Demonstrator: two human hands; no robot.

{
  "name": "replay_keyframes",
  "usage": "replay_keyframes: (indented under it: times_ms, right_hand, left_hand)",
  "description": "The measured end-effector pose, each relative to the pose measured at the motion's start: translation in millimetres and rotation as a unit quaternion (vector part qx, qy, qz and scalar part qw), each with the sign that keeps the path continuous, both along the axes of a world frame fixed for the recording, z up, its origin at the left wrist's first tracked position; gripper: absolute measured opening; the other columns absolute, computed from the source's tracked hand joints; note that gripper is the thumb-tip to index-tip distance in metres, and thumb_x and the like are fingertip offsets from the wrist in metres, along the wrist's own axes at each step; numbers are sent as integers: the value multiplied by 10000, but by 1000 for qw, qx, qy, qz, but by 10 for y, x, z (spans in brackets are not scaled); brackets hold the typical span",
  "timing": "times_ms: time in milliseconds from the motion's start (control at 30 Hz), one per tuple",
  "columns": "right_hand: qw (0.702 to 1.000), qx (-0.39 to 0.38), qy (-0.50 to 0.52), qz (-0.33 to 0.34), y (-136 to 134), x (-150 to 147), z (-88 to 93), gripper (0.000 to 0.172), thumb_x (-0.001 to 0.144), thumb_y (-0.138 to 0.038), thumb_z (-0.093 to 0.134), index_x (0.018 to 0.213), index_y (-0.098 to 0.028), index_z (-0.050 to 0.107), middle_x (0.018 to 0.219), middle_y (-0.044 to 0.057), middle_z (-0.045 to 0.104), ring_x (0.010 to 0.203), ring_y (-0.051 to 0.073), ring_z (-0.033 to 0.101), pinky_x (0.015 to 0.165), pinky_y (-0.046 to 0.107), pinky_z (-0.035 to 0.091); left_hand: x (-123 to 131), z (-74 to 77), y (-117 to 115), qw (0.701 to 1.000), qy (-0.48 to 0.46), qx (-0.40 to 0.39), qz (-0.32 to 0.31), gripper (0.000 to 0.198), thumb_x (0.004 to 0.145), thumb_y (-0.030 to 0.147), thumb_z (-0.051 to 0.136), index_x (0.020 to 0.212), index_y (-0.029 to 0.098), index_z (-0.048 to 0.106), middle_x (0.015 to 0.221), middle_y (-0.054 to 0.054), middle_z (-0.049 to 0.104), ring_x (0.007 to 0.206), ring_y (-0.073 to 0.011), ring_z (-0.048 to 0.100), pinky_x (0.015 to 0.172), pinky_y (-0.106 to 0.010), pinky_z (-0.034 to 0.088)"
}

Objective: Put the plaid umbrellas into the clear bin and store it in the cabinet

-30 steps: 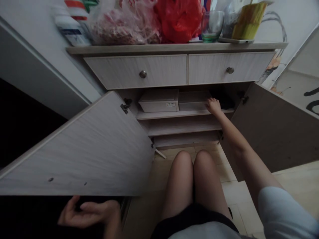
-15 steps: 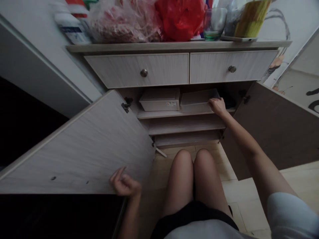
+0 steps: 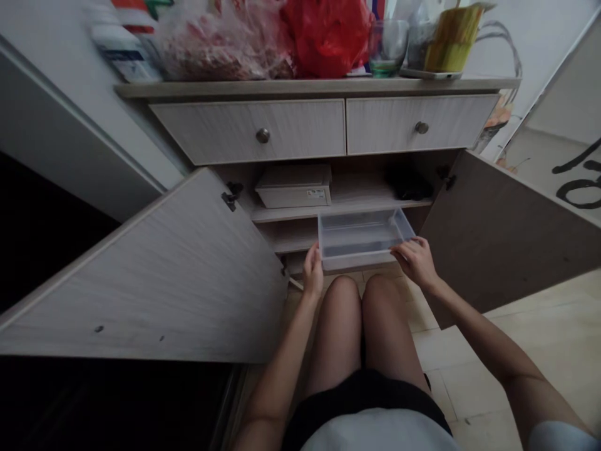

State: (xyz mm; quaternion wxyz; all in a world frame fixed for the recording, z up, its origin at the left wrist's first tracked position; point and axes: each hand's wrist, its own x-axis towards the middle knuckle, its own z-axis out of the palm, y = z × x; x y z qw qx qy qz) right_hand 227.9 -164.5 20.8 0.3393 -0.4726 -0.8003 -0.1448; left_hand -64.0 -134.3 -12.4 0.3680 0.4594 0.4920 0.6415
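Clear plastic bin (image 3: 364, 237) now off shelf (image 3: 286, 213), held out in front of it, just above your knees (image 3: 361, 294). L hand (image 3: 312, 272), free before, now on bin's left end, fingers gripping; R hand (image 3: 416, 263) grasps right end, fingers wrapped on rim. White box (image 3: 293, 186) stays on shelf, dark bundle (image 3: 408, 185) to its right, w/ gap where bin sat.
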Motion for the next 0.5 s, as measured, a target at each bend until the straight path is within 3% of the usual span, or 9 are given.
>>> replay_keyframes:
  times_ms: [133,333,500]
  right_hand:
    - [1000,0,10,14,-372,-91,-181,181,1032,-232,500,964,-230,668,816,-11,740,771,140,636,1013,358,305]
    - [998,-43,10,36,-659,-160,-402,192,1025,-180,489,965,-224,666,849,-9,746,764,140,629,1035,372,303]
    - [998,-50,13,43,-730,-255,-491,205,1029,-176,483,942,-214,665,818,-6,735,739,139,615,1019,363,306]
  left_hand:
    - [15,-125,-173,988,-129,-62,-62,708,818,745,568,1216,178,715,1329,-123,682,1317,-308,576,1147,-445,412]
    - [-34,-454,-526,990,-85,-109,-21,549,794,581,665,1185,200,731,1369,-96,661,1379,-279,523,1200,-421,350]
    - [-113,-584,-699,991,-66,-115,-4,520,788,503,650,1181,173,736,1343,-103,677,1352,-291,547,1187,-422,370]
